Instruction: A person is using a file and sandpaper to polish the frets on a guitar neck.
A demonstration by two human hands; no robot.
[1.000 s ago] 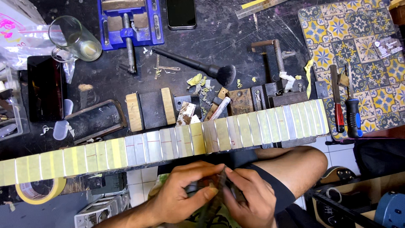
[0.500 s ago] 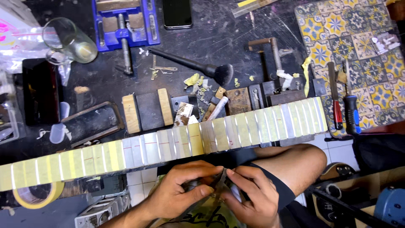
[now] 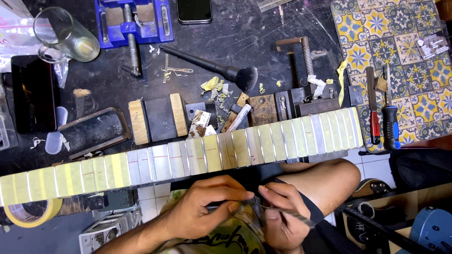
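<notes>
**Both hands pinch a thin metal strip below the taped guitar neck**

Nearest the camera, the left hand [image 3: 207,207] and the right hand [image 3: 282,214] meet over the person's lap, above a bare knee [image 3: 325,181]. Each grip is closed on a thin metal strip [image 3: 282,211], which runs between the fingertips and pokes out to the right past the right hand. Compared with the picture a second earlier, the hands have barely shifted; the fingers sit a little tighter on the strip, which suggests fine handling is continuing rather than a new reach.

Just beyond the hands lies the guitar neck [image 3: 188,160], spanning the counter edge from far left to right, its fretboard masked in yellow and grey tape. Open room is scant: the neck bars the way forward, and the lap hems the hands from below.

Farther out on the dark counter [image 3: 263,42] stand wooden blocks [image 3: 157,117], a soft brush [image 3: 212,63], tape scraps, a roll of masking tape [image 3: 28,214] at near left, a blue vise [image 3: 134,21], a drinking glass [image 3: 68,35] and a phone [image 3: 194,9]. At right, screwdrivers [image 3: 383,117] rest on a patterned tile mat [image 3: 400,51].
</notes>
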